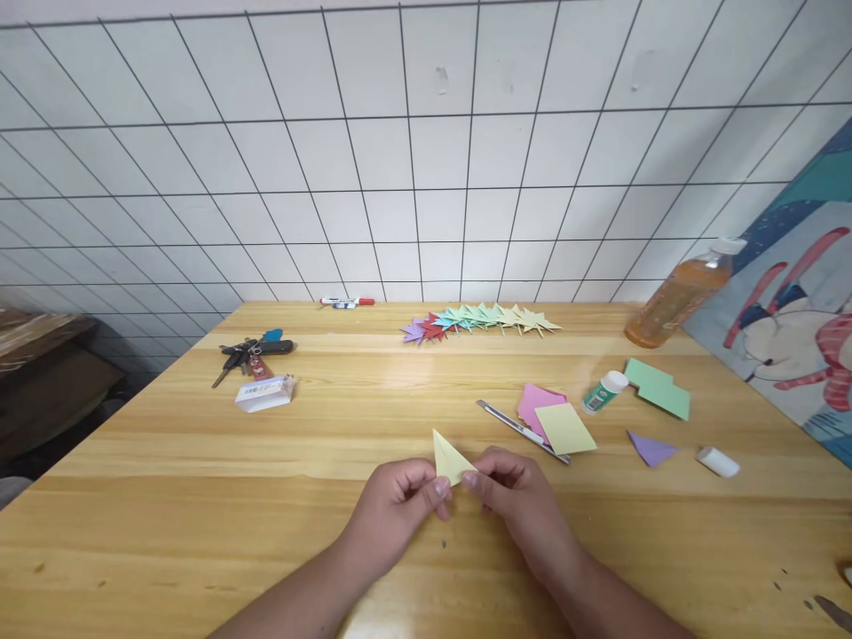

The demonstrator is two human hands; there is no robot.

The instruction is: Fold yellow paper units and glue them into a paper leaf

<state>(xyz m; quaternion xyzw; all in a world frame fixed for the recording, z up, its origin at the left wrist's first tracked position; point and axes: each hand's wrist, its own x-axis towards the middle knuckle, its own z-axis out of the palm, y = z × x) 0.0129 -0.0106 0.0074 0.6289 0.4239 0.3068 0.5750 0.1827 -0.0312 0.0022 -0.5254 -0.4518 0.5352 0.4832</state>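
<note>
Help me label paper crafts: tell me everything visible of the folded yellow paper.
The folded yellow paper is a pale, matte, roughly triangular piece with a faint crease. Its pointed tip aims away from the person. The left hand pinches its near left part, the right hand its right corner, thumbs on top. It is over the wooden table; whether they touch is unclear.

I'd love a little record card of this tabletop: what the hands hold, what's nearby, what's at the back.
Left hand: pinches the folded yellow paper
Right hand: pinches the same paper's right corner
Nearby tool: cutter
Nearby sheets: yellow sheet overlapping pink paper
Farther right: glue stick, green paper
Back: row of folded paper pieces, purple leftmost, yellow rightmost
</note>
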